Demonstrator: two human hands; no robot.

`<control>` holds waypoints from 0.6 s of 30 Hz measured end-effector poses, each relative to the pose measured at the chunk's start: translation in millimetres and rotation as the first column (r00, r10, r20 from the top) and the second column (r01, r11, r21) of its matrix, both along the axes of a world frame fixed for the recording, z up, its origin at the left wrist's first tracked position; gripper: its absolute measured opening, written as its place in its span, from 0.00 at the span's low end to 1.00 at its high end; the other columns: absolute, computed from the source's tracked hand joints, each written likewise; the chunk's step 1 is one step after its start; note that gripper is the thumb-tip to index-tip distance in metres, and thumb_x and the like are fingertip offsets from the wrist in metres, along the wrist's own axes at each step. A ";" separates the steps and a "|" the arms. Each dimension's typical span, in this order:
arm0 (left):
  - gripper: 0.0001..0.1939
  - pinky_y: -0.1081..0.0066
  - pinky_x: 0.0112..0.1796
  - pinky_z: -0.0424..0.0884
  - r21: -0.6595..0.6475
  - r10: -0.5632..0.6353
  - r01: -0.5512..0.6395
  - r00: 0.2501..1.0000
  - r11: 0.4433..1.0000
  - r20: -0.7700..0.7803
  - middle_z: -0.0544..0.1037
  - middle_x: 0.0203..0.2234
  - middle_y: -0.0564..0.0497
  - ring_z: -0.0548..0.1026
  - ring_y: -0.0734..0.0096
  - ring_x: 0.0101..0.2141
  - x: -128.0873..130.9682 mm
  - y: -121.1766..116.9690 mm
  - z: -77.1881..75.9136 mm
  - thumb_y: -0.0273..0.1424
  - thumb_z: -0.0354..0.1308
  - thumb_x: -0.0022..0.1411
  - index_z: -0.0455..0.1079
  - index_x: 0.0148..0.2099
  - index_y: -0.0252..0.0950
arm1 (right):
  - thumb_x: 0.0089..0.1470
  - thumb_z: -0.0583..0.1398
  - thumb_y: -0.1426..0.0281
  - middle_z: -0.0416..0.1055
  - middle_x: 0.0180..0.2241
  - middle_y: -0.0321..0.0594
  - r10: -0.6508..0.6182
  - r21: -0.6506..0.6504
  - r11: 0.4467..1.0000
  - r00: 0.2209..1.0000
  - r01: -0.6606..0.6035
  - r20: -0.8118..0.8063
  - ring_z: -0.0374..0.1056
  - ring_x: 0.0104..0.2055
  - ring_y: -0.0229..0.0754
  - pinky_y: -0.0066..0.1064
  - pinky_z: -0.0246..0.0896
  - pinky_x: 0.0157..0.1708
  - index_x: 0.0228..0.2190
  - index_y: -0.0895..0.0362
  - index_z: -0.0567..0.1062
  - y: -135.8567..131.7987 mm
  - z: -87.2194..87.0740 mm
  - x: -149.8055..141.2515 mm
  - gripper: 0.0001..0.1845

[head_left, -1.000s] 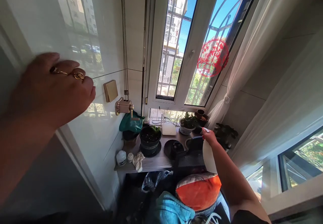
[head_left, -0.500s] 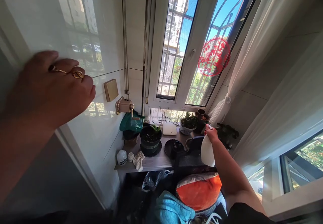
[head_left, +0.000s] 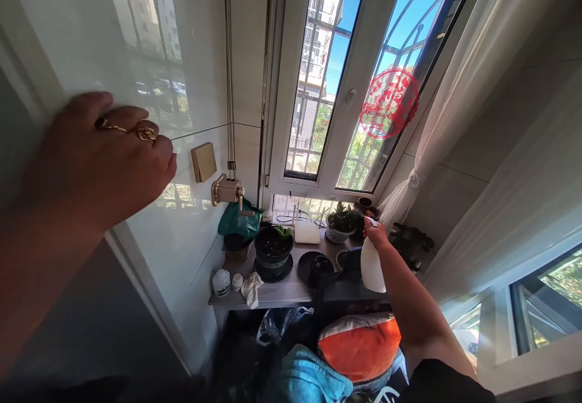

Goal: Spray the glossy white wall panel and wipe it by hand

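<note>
A narrow balcony opens ahead, with a white-framed casement window [head_left: 359, 76] filling the far wall and a sheer white curtain [head_left: 473, 88] tied back on its right. A glossy white wall panel [head_left: 150, 45] runs along the left, and a long grey table [head_left: 282, 297] stands under the window, its front edge facing the person. Below that edge, an orange cushion [head_left: 359, 348] and a blue cloth [head_left: 309, 379] crowd the space.

The right hand [head_left: 377, 236] is closed around the neck of a white spray bottle [head_left: 371, 266], which hangs over the right part of the table, its body above the table's front edge. Open air surrounds the bottle, with a plant in a white pot [head_left: 341, 224] beyond it.

The left hand [head_left: 100, 154] is raised well apart from the table, in front of the wall panel, fingers curled and pressed together, holding nothing. It is near a square brass switch plate [head_left: 204, 162]; whether it touches the panel cannot be told.

Farther left on the table sit a black pot [head_left: 273, 248], a white box [head_left: 307, 231], a black dish [head_left: 313, 268], a crumpled cloth [head_left: 251, 289] and a small white jar [head_left: 221, 282].
</note>
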State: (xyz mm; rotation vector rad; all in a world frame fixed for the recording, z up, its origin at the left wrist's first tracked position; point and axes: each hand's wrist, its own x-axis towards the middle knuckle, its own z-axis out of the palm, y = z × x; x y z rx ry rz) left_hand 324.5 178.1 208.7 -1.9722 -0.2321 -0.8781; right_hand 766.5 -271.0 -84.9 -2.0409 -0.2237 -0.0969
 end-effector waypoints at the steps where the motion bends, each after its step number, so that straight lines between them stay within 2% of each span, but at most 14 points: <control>1: 0.29 0.49 0.63 0.64 -0.005 -0.008 0.008 1.000 1.000 0.004 0.57 0.29 0.49 0.72 0.52 0.54 -0.1 -0.6 0.1 0.33 0.30 0.76 0.66 0.31 0.28 | 0.56 0.59 0.39 0.70 0.20 0.40 0.006 -0.001 1.000 1.000 -0.006 -0.009 0.72 0.26 0.50 0.35 0.69 0.27 0.30 0.53 0.75 0.3 0.4 0.6 0.29; 8: 0.29 0.48 0.64 0.64 -0.033 -0.063 0.064 0.998 0.997 0.025 0.52 0.30 0.51 0.72 0.55 0.53 0.7 2.3 0.0 0.33 0.29 0.76 0.65 0.30 0.29 | 0.56 0.60 0.46 0.74 0.25 0.39 0.057 0.033 0.998 0.998 -0.056 -0.023 0.75 0.31 0.49 0.34 0.71 0.33 0.35 0.55 0.76 10.9 1.9 3.6 0.24; 13: 0.29 0.48 0.61 0.66 -0.032 -0.067 0.067 0.998 0.997 0.010 0.49 0.29 0.52 0.72 0.56 0.51 0.6 -1.6 2.0 0.32 0.27 0.76 0.63 0.29 0.29 | 0.56 0.60 0.47 0.72 0.21 0.38 0.047 -0.020 0.999 0.997 -0.048 -0.062 0.71 0.24 0.48 0.33 0.65 0.26 0.31 0.54 0.76 12.5 -0.4 4.7 0.22; 18: 0.26 0.50 0.62 0.66 -0.005 -0.051 0.051 0.998 0.999 0.026 0.47 0.29 0.52 0.73 0.58 0.49 -0.7 -3.5 0.9 0.31 0.32 0.76 0.62 0.29 0.29 | 0.56 0.60 0.50 0.71 0.20 0.38 0.049 -0.066 0.996 0.995 -0.055 -0.082 0.71 0.24 0.47 0.33 0.65 0.26 0.28 0.53 0.75 11.3 -1.1 3.0 0.20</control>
